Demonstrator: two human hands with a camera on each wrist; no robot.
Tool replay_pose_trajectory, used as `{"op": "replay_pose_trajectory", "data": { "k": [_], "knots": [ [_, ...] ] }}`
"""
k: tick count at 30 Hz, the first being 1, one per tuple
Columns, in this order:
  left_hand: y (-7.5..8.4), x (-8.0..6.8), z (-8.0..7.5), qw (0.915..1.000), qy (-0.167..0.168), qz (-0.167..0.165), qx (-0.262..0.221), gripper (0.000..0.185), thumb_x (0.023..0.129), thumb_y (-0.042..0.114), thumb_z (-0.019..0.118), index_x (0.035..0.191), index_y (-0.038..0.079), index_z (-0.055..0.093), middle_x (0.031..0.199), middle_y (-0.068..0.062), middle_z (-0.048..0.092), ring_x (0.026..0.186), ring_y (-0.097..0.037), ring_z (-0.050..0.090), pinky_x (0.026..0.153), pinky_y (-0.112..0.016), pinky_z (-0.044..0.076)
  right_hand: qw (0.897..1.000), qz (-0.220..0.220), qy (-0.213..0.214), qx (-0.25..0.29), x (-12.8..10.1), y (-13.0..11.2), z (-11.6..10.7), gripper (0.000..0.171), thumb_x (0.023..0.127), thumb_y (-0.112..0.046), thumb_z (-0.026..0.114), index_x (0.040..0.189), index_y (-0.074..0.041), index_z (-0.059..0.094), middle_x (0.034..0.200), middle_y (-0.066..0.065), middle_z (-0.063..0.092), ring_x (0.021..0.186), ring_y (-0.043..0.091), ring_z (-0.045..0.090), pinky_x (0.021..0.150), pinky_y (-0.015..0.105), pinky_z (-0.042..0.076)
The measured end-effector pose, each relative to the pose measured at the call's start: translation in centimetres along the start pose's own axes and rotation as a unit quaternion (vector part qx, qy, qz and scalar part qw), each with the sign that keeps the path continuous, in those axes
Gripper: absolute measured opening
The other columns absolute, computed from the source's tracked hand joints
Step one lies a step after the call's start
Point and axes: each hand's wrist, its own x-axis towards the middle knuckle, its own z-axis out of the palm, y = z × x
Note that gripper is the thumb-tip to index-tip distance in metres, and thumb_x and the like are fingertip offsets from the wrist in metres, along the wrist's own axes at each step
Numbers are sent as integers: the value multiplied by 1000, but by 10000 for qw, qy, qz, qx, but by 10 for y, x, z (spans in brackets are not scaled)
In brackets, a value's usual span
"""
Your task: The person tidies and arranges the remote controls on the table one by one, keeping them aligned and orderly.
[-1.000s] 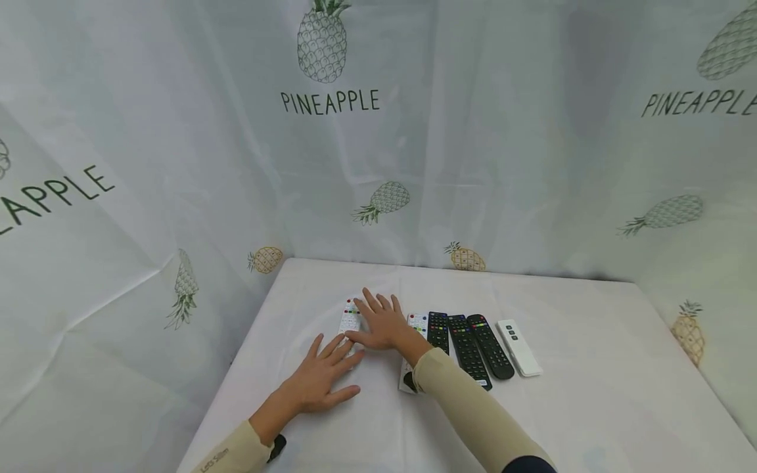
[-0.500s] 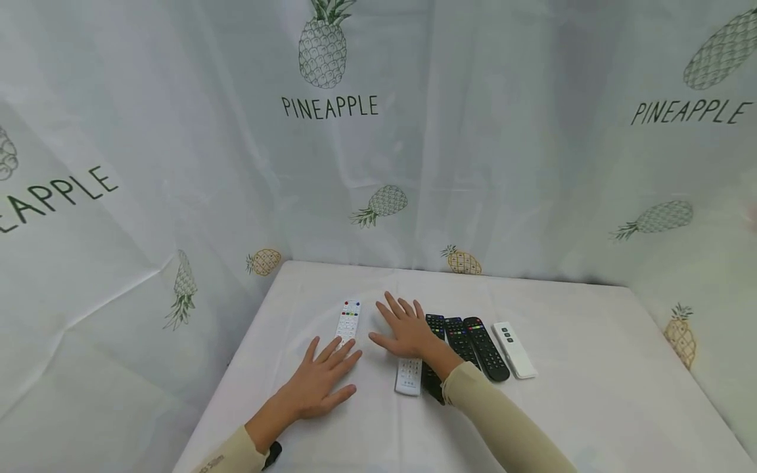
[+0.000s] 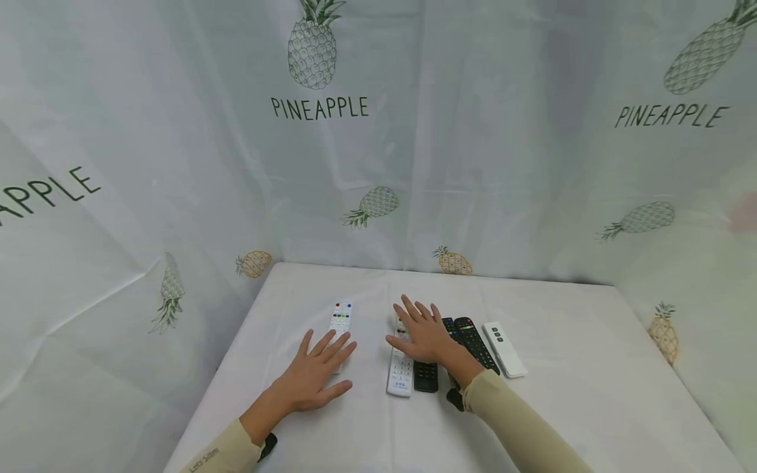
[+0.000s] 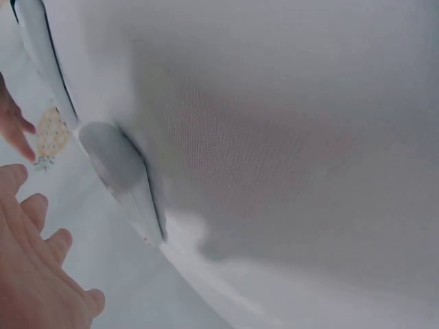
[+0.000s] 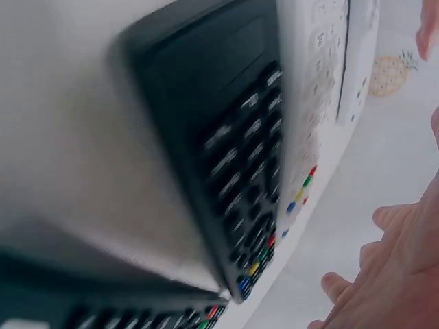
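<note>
My left hand (image 3: 317,369) lies flat on the white tablecloth (image 3: 367,433) with fingers spread. Its fingertips touch the near end of a lone white remote (image 3: 340,318) with coloured buttons. My right hand (image 3: 423,335) rests flat, fingers straight, over a second white remote (image 3: 400,372) and a black remote (image 3: 426,377) beside it. The right wrist view shows that black remote (image 5: 226,171) and the white remote (image 5: 315,103) close up, with the right hand (image 5: 401,274) at the lower right. In the left wrist view my left hand (image 4: 34,274) sits near the white remote (image 4: 123,175), seen edge-on.
To the right of my right hand lie two more black remotes (image 3: 475,343) and a small white remote (image 3: 504,349), side by side. Pineapple-print curtains (image 3: 331,164) close off the back and both sides of the table.
My right hand has moved rightward from the lone white remote onto the row of remotes. The left hand has stayed flat in place.
</note>
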Motion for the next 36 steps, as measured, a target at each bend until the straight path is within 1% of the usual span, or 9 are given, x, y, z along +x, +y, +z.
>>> {"op": "replay_pose_trajectory", "data": {
  "k": [2, 5, 11, 14, 17, 23, 25, 29, 36],
  "knots": [
    [1, 0, -2, 9999, -69, 29, -112, 72, 97, 62, 44, 157, 25, 30, 164, 0, 28, 151, -31, 23, 116, -68, 7, 10000, 5, 46, 47, -5, 4, -1, 83, 94, -69, 42, 158, -18, 27, 167, 8, 16, 149, 40, 25, 118, 65, 10],
    [5, 1, -4, 9990, -182, 229, -328, 73, 97, 62, 44, 157, 23, 30, 164, -2, 27, 152, -32, 22, 116, -68, 4, 10000, 31, 50, 30, -12, 10, 0, 82, 94, -68, 43, 157, -17, 28, 166, 7, 17, 148, 40, 26, 117, 66, 11],
    [22, 6, 2, 9973, -376, 604, -184, 76, 95, 70, 38, 158, 30, 24, 166, 3, 21, 153, -30, 19, 116, -68, 5, 10000, 51, -15, 80, -21, 18, 1, 75, 98, -61, 41, 157, -16, 30, 166, 7, 19, 148, 40, 26, 117, 66, 11],
    [37, 6, 0, 9940, -499, 939, -242, 76, 95, 68, 42, 158, 31, 23, 166, 4, 20, 153, -30, 19, 115, -69, 8, 9999, 70, -54, 88, -23, 21, 2, 69, 101, -56, 39, 156, -15, 31, 166, 8, 20, 148, 40, 26, 117, 66, 12],
    [49, 8, -2, 9896, -610, 1252, -359, 74, 96, 67, 40, 158, 30, 24, 166, 3, 20, 153, -31, 20, 114, -70, 9, 9998, 108, -120, 66, -25, 22, 2, 67, 102, -54, 38, 156, -15, 32, 165, 7, 22, 149, 39, 25, 118, 65, 11],
    [62, 16, -4, 9833, -848, 1570, -349, 74, 97, 70, 29, 157, 28, 28, 164, 4, 27, 151, -29, 25, 115, -68, 13, 9998, 42, -131, 105, -24, 21, 5, 66, 102, -54, 38, 155, -14, 35, 163, 9, 27, 148, 40, 27, 117, 66, 12],
    [65, 19, -4, 9814, -940, 1645, -302, 75, 97, 72, 25, 157, 27, 28, 164, 5, 27, 151, -28, 25, 115, -68, 14, 9997, 1, -126, 214, -24, 19, 5, 66, 102, -53, 39, 153, -12, 38, 162, 11, 30, 147, 41, 28, 116, 66, 12],
    [70, 24, -3, 9807, -1024, 1651, -234, 77, 96, 74, 20, 157, 27, 28, 164, 5, 26, 152, -27, 23, 116, -67, 15, 9992, 25, -292, 269, -23, 17, 6, 66, 101, -54, 39, 153, -13, 39, 162, 10, 31, 148, 42, 26, 117, 66, 12],
    [73, 29, 5, 9803, -1290, 1478, -217, 79, 94, 77, 18, 157, 30, 27, 165, 7, 23, 153, -26, 20, 117, -66, 13, 9993, 50, -305, 227, -23, 20, 11, 69, 100, -59, 38, 153, -14, 38, 161, 9, 32, 148, 41, 26, 117, 66, 12]
  ]
}}
